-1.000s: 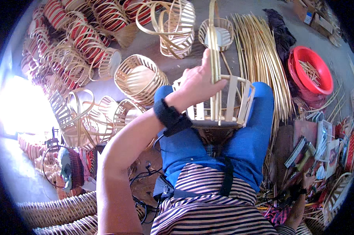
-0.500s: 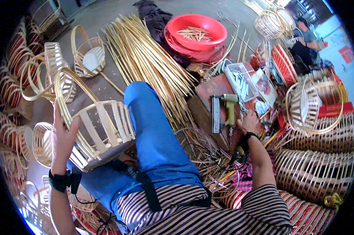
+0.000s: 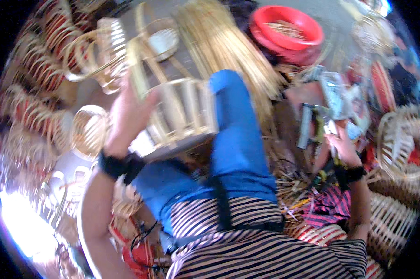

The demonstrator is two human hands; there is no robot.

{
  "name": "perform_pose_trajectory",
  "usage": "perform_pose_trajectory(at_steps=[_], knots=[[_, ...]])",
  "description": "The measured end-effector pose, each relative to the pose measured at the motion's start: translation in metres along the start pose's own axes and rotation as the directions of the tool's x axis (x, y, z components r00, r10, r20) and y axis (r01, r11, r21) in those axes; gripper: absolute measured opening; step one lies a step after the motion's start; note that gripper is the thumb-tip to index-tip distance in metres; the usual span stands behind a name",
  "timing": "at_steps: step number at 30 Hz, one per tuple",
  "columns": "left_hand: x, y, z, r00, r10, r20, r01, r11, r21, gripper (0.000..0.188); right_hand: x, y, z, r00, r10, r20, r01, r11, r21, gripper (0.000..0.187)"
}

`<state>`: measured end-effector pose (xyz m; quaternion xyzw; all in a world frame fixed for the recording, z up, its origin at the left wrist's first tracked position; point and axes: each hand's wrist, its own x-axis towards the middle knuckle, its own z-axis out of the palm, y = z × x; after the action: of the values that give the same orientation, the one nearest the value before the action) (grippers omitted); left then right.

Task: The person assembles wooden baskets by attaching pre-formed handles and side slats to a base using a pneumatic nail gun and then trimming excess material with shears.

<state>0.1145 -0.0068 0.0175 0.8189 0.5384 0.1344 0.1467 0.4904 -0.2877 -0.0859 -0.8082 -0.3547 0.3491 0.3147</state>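
Observation:
My left hand (image 3: 132, 114) grips a pale woven basket (image 3: 182, 109) at its near-left side, by the base of its tall handle. The basket rests tilted over my lap, its slatted side against my blue-trousered knee (image 3: 235, 107). My right hand (image 3: 344, 146), out to the right, is closed round a pale metal hand tool (image 3: 331, 128), which looks like pliers; blur hides its exact shape. Just left of that hand, a green and silver nail gun (image 3: 306, 125) lies on a low reddish board.
A bundle of long split canes (image 3: 228, 51) lies ahead. Red basins (image 3: 286, 28) holding short sticks stand beyond it. A clear tray (image 3: 333, 95) sits past the nail gun. Finished baskets (image 3: 87, 132) crowd the left, and more baskets (image 3: 398, 144) stand at the right.
The whole view has swung left, so things appear farther right. My right hand now holds the pale metal tool up off the board. The left hand keeps its hold on the basket.

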Motion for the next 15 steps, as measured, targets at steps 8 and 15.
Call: perform_pose_trajectory(at_steps=[8, 15], knots=[[0.004, 0.001, 0.02, 0.989, 0.107, -0.1, -0.109, 0.994, -0.014, 0.071, 0.0, -0.192, 0.085, 0.581, -0.324, 0.747, 0.677, 0.701, -0.223, 0.033], [0.0, 0.008, 0.02, 0.983, 0.118, -0.14, -0.119, 0.993, -0.002, 0.073, 0.027, -0.239, 0.104, 0.398, -0.232, 0.888, 0.811, 0.541, -0.222, 0.038]])
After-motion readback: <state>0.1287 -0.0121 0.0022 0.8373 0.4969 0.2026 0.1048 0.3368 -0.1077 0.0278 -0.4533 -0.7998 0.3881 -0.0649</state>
